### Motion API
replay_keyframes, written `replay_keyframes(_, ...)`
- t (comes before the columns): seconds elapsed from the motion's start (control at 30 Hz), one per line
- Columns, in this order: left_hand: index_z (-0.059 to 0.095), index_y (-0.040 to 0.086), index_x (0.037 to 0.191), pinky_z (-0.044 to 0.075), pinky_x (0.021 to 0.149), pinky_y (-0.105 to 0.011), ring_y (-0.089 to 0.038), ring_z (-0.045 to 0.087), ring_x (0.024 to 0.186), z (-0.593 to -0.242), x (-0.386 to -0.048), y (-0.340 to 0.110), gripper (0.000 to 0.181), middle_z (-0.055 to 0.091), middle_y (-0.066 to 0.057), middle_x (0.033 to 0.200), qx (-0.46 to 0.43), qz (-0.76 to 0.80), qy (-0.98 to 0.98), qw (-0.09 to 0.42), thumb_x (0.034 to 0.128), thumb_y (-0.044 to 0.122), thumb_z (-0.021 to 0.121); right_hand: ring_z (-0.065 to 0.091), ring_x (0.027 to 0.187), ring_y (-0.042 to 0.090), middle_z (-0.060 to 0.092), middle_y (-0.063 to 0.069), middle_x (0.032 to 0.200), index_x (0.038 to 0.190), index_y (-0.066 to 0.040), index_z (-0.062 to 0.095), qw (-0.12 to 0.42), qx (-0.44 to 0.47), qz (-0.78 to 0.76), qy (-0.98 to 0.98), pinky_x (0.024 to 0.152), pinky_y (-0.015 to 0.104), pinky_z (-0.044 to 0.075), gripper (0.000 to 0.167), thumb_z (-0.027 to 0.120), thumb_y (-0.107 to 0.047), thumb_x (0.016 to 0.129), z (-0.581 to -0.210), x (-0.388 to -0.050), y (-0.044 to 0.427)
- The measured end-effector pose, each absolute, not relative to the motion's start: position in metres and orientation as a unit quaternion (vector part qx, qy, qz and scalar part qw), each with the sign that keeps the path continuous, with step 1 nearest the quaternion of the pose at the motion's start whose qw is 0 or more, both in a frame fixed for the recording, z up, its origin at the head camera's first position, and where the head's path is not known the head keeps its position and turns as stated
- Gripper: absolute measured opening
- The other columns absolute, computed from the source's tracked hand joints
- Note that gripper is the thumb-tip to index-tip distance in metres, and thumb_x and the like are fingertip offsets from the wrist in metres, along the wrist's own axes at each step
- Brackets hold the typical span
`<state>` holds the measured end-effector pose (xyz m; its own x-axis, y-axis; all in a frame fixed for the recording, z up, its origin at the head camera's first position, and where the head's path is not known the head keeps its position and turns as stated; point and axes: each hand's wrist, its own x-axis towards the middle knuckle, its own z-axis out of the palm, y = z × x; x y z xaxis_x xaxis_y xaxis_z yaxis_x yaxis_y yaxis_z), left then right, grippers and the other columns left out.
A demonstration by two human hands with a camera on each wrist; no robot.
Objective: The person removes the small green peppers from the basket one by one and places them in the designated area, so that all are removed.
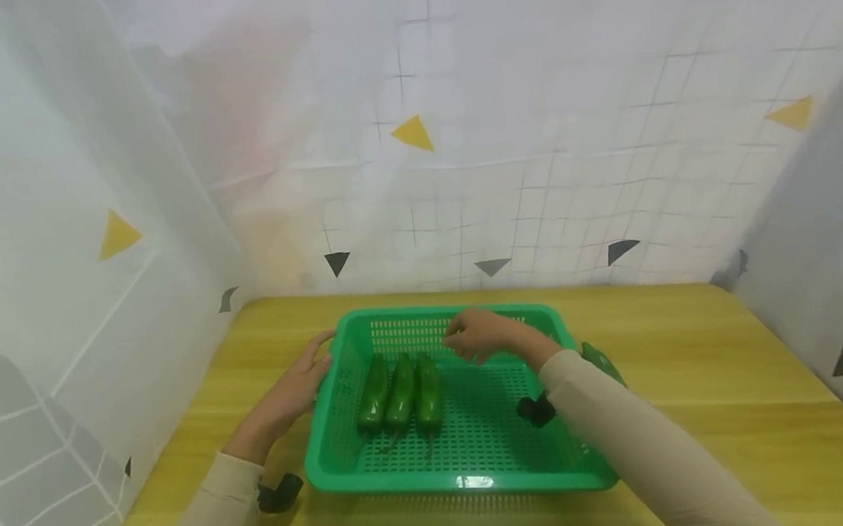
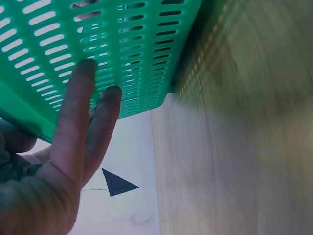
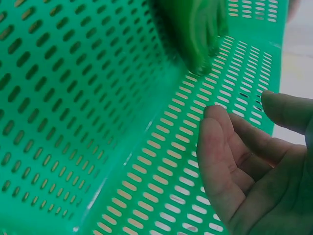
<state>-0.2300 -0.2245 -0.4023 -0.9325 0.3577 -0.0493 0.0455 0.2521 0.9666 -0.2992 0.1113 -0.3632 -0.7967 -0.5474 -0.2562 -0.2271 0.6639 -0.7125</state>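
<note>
A green plastic basket with slotted walls sits on the wooden table. Three long green peppers lie side by side in its left half, and the right wrist view shows the peppers blurred at the top. My left hand is at the basket's left side; in the left wrist view, its straight fingers touch the outer wall. Over the basket's far inner part, right of the peppers, hovers my right hand, fingers loosely bent, thumb apart and nothing held.
Outside the basket's right wall lies another green pepper, partly hidden by the right sleeve. Behind the wooden table stands a pale patterned backdrop, and similar sheets close off both sides.
</note>
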Motion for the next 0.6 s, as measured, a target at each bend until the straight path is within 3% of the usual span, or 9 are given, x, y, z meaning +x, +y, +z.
replay_keyframes(0.23,0.020,0.020,0.160,0.059,0.078,-0.046,-0.030,0.067,0.091,-0.407,-0.236,-0.222,0.047,0.060,-0.023,0.113,0.125,0.604,0.777,0.123,0.1141,0.028,0.028,0.069,0.092,0.038,0.068,0.023,0.098,0.130,0.009,0.061,0.228,-0.219,-0.315,0.895,0.076,0.041,0.061,0.034,0.054,-0.013,0.105,-0.369,-0.301,0.102)
replay_keyframes(0.5,0.018,0.019,0.160,0.059,0.077,-0.045,-0.030,0.066,0.091,-0.406,-0.231,-0.223,0.048,0.061,-0.023,0.113,0.120,0.593,0.788,0.114,0.1140,0.029,0.027,0.071,0.076,0.024,0.070,0.014,0.092,0.123,0.010,0.066,0.217,-0.233,-0.279,0.906,0.067,0.033,0.060,0.029,0.057,-0.009,0.103,-0.382,-0.300,0.086)
replay_keyframes(0.6,0.019,0.018,0.160,0.059,0.076,-0.044,-0.029,0.067,0.089,-0.409,-0.232,-0.222,0.048,0.061,-0.023,0.110,0.125,0.592,0.788,0.115,0.1141,0.028,0.027,0.066,0.067,0.019,0.068,0.011,0.081,0.110,0.009,0.070,0.214,-0.234,-0.252,0.914,0.064,0.031,0.059,0.024,0.057,-0.010,0.103,-0.386,-0.299,0.085)
